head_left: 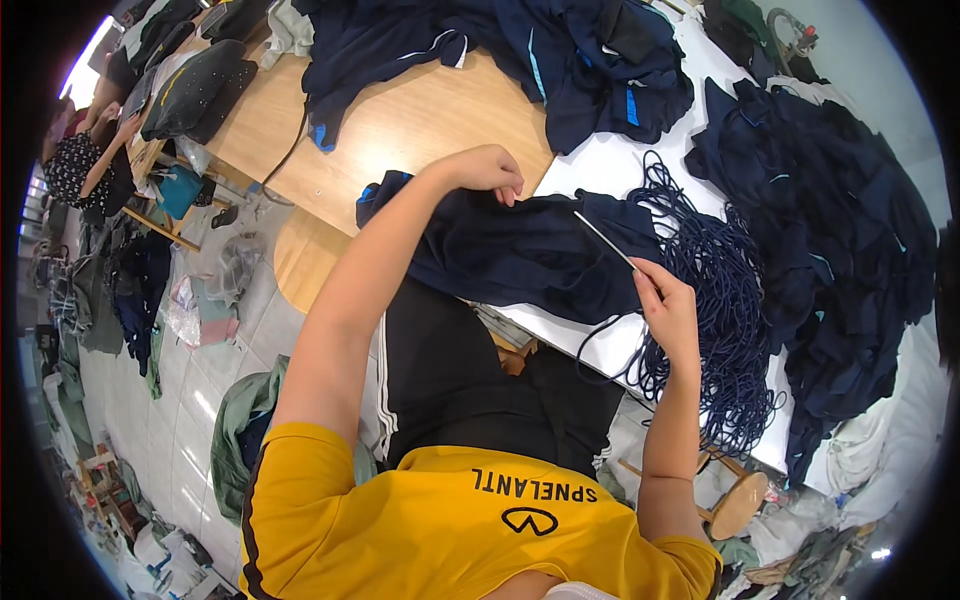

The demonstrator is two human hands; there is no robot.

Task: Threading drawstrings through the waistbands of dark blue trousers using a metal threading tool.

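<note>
A dark navy garment (510,250) lies in front of me at the table edge. My left hand (485,168) is closed on its top edge, pinching the fabric. My right hand (662,300) holds a thin metal threading rod (604,240) that points up and left toward the garment. A navy cord (605,345) trails from that hand in a loop down over the table edge. To the right of the hand lies a large bundle of navy cords (725,300).
Heaps of navy garments (840,230) fill the right side, and more (560,50) lie at the far side. The table is part wood (420,115), part white (610,165). A round wooden stool (738,505) stands lower right. Another person (85,150) sits at far left.
</note>
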